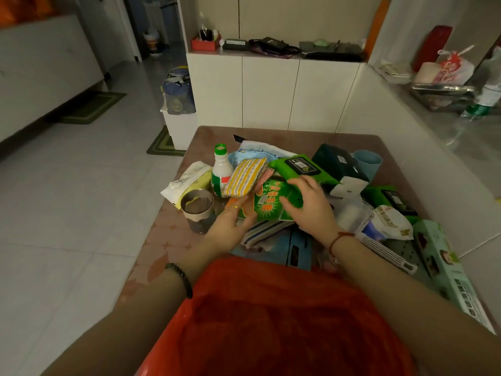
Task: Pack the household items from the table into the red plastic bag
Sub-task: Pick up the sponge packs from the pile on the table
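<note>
The red plastic bag [271,321] lies open at the near edge of the table [162,240], between my forearms. Both hands hold a flat green packet [267,206] with red and yellow print above the pile. My left hand [230,226] grips its left edge from below. My right hand [306,204] clasps its right edge from above. A yellow-striped sponge pack [245,175] leans right behind it, beside a white bottle with a green cap [221,169].
A metal-rimmed cup [196,207] and a white pouch [184,183] lie left of the pile. Green wipe packs [301,166] [393,199], a blue cup [367,161], a white bag [390,221] and a long box [447,267] crowd the right. White cabinets [271,90] stand beyond.
</note>
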A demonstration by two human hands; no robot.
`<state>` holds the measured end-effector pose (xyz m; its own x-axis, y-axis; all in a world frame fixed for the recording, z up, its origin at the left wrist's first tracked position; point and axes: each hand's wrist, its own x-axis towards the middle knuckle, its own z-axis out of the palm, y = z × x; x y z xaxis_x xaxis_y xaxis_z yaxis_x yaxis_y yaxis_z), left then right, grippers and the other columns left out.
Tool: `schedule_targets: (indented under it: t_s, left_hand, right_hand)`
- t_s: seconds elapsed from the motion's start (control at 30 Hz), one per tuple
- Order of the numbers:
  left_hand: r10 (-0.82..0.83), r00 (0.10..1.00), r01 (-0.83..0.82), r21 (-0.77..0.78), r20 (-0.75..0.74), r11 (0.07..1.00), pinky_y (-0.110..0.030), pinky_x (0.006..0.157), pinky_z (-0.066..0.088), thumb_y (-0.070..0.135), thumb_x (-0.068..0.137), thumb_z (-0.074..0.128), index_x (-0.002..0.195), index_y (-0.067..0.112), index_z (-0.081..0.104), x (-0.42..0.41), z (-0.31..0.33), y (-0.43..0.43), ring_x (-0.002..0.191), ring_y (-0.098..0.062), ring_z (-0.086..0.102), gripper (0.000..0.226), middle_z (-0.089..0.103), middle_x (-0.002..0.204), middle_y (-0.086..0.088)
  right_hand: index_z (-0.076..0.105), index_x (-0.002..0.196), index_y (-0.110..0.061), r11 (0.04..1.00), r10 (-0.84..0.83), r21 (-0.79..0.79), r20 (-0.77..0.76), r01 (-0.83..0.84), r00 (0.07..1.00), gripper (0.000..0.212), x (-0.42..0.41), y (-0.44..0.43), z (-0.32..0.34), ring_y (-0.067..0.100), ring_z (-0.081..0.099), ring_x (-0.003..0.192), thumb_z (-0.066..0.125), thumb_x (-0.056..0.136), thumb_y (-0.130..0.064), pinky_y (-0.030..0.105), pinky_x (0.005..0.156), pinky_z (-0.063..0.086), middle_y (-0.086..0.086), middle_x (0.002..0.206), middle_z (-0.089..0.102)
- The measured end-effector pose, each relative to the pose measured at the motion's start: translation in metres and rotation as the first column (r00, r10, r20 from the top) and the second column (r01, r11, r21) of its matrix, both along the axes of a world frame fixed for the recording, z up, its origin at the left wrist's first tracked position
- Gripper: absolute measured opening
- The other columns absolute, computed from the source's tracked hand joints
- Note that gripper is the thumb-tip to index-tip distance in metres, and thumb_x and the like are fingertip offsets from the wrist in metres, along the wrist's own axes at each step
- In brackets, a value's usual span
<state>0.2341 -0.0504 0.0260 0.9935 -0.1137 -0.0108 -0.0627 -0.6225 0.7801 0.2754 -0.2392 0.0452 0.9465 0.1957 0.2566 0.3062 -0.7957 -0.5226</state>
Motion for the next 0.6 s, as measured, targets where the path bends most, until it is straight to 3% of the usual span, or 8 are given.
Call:
schedule_targets:
  t_s: [0.1, 0.17, 0.23, 0.3, 0.33, 0.37, 0.47, 0.6]
  left_hand:
    - [0.084, 0.990, -0.107, -0.215, -0.110, 0.971, -0.023, 0.103, 0.035, 0.025, 0.093, 0.049, 0.141, 0.017, 0.027, 0.027, 0.002, -0.008, 0.126, -0.015, 0.042, 0.054, 0.045, 0.137, -0.004]
    - [0.145, 0.979, -0.189, -0.357, -0.145, 0.915, -0.031, 0.108, 0.036, 0.028, 0.089, 0.055, 0.135, 0.021, 0.033, 0.046, -0.003, -0.008, 0.123, -0.015, 0.045, 0.052, 0.046, 0.133, -0.002]
    - [0.210, 0.964, -0.254, -0.331, -0.162, 0.909, -0.046, 0.110, 0.035, 0.058, 0.076, 0.058, 0.137, 0.025, 0.034, 0.076, -0.036, 0.001, 0.130, -0.020, 0.042, 0.073, 0.042, 0.143, -0.005]
    - [0.229, 0.943, -0.300, -0.317, -0.241, 0.900, -0.048, 0.110, 0.035, 0.084, 0.058, 0.053, 0.138, 0.032, 0.033, 0.112, -0.088, 0.015, 0.133, -0.021, 0.039, 0.098, 0.039, 0.147, -0.002]
    - [0.244, 0.932, -0.320, -0.292, -0.270, 0.901, -0.048, 0.110, 0.035, 0.087, 0.054, 0.051, 0.138, 0.031, 0.034, 0.114, -0.084, 0.014, 0.133, -0.021, 0.039, 0.103, 0.038, 0.147, -0.002]
    - [0.253, 0.927, -0.329, -0.282, -0.276, 0.901, -0.047, 0.110, 0.034, 0.084, 0.058, 0.051, 0.139, 0.028, 0.035, 0.107, -0.067, 0.009, 0.134, -0.022, 0.039, 0.100, 0.036, 0.148, -0.003]
    - [0.262, 0.921, -0.336, -0.252, -0.288, 0.907, -0.039, 0.111, 0.034, 0.049, 0.086, 0.052, 0.140, 0.020, 0.033, 0.091, -0.034, -0.001, 0.133, -0.023, 0.035, 0.064, 0.027, 0.146, -0.005]
    - [0.251, 0.925, -0.332, -0.288, -0.284, 0.898, -0.032, 0.104, 0.035, 0.035, 0.091, 0.048, 0.136, 0.020, 0.038, 0.089, -0.035, 0.001, 0.131, -0.024, 0.036, 0.048, 0.030, 0.142, -0.007]
  right_hand:
    - [0.047, 0.129, -0.015, 0.997, 0.050, -0.055, -0.010, -0.051, 0.999, 0.050, 0.032, 0.018, 0.001, 0.023, 0.041, 0.127, 0.062, 0.083, -0.027, 0.033, 0.103, 0.037, 0.007, 0.137, 0.043]
    - [0.044, 0.130, -0.013, 0.997, 0.069, 0.032, -0.066, -0.067, 0.995, 0.054, 0.051, 0.036, 0.000, 0.022, 0.044, 0.124, 0.064, 0.082, -0.025, 0.029, 0.100, 0.038, 0.008, 0.134, 0.045]
    - [0.037, 0.135, -0.011, 0.980, 0.010, 0.198, -0.177, 0.026, 0.984, 0.065, 0.071, 0.056, -0.002, 0.024, 0.042, 0.126, 0.067, 0.079, -0.028, 0.032, 0.102, 0.038, 0.010, 0.136, 0.043]
    - [0.027, 0.140, -0.010, 0.931, -0.074, 0.319, -0.305, 0.175, 0.950, 0.080, 0.091, 0.073, -0.007, 0.027, 0.038, 0.130, 0.071, 0.076, -0.032, 0.037, 0.105, 0.037, 0.013, 0.140, 0.040]
    - [0.023, 0.141, -0.010, 0.914, -0.110, 0.333, -0.352, 0.234, 0.930, 0.086, 0.099, 0.079, -0.010, 0.029, 0.038, 0.130, 0.072, 0.075, -0.032, 0.039, 0.105, 0.037, 0.015, 0.140, 0.038]
    - [0.020, 0.142, -0.009, 0.906, -0.143, 0.319, -0.388, 0.278, 0.911, 0.089, 0.105, 0.084, -0.013, 0.032, 0.039, 0.128, 0.073, 0.074, -0.032, 0.040, 0.103, 0.038, 0.017, 0.139, 0.037]
    - [0.016, 0.141, -0.011, 0.891, -0.217, 0.269, -0.458, 0.367, 0.862, 0.090, 0.112, 0.090, -0.018, 0.036, 0.045, 0.122, 0.074, 0.074, -0.027, 0.039, 0.095, 0.043, 0.019, 0.138, 0.034]
    - [0.020, 0.139, -0.015, 0.844, -0.198, 0.351, -0.500, 0.406, 0.843, 0.086, 0.110, 0.090, -0.014, 0.034, 0.050, 0.116, 0.074, 0.073, -0.015, 0.031, 0.085, 0.044, 0.018, 0.136, 0.033]
